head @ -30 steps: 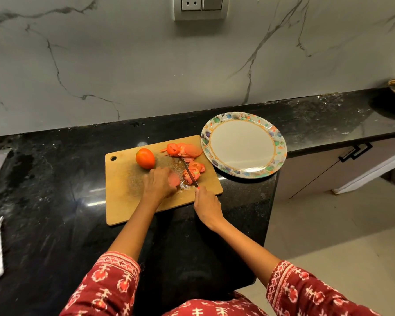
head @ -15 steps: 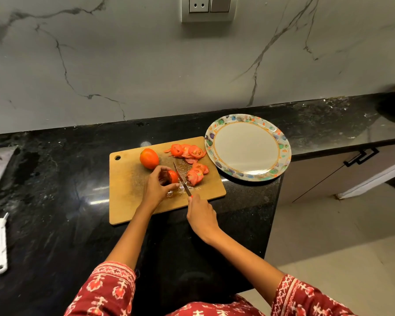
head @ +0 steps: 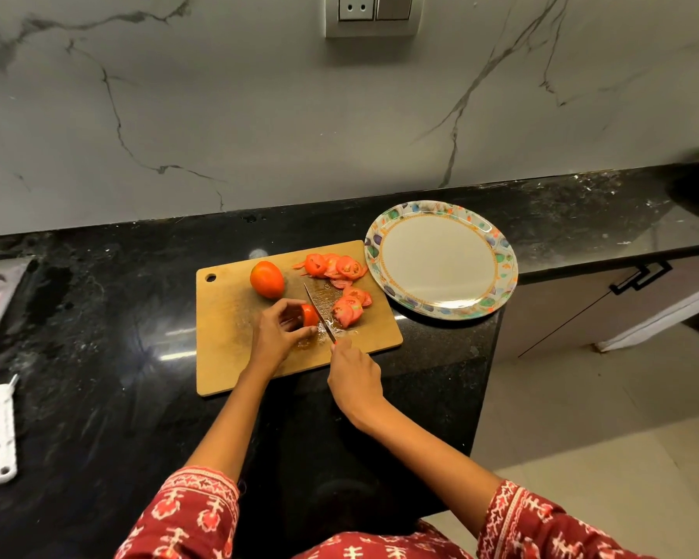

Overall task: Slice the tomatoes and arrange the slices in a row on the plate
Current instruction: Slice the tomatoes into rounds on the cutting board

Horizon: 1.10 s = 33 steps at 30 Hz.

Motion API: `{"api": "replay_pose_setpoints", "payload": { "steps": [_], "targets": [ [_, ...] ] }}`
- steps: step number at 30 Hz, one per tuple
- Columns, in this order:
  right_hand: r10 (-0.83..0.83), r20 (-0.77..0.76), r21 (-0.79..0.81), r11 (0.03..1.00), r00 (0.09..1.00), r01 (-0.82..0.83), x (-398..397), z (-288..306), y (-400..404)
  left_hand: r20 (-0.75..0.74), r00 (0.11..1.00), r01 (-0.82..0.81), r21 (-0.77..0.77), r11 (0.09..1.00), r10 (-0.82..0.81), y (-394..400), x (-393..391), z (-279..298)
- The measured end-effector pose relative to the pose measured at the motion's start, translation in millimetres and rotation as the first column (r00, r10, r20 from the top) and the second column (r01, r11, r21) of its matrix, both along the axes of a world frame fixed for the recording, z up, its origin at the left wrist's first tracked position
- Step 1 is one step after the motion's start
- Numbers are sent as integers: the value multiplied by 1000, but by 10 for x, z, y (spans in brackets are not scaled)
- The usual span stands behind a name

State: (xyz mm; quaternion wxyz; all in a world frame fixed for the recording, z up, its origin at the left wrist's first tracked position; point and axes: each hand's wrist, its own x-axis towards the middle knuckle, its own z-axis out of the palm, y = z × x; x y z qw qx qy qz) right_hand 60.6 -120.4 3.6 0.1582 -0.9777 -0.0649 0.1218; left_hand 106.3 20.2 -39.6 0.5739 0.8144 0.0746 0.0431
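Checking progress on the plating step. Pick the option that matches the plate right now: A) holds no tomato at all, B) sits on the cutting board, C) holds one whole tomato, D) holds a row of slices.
A: the plate is bare, with every slice on the cutting board.

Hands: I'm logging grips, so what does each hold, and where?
Left hand grips the tomato piece round its uncut side; right hand holds the knife by its handle.

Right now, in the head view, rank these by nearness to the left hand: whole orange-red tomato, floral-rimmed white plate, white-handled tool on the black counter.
From the left hand:
1. Whole orange-red tomato, just behind it on the board.
2. Floral-rimmed white plate, to the right.
3. White-handled tool, far left.
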Motion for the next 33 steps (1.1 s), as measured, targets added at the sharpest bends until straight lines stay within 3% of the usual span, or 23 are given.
{"api": "replay_pose_setpoints", "payload": {
  "steps": [33],
  "targets": [
    [60,56,-55,997,997,-57,76,-106,71,10,1000,-24,51,998,24,-3,-7,-36]
  ]
}}
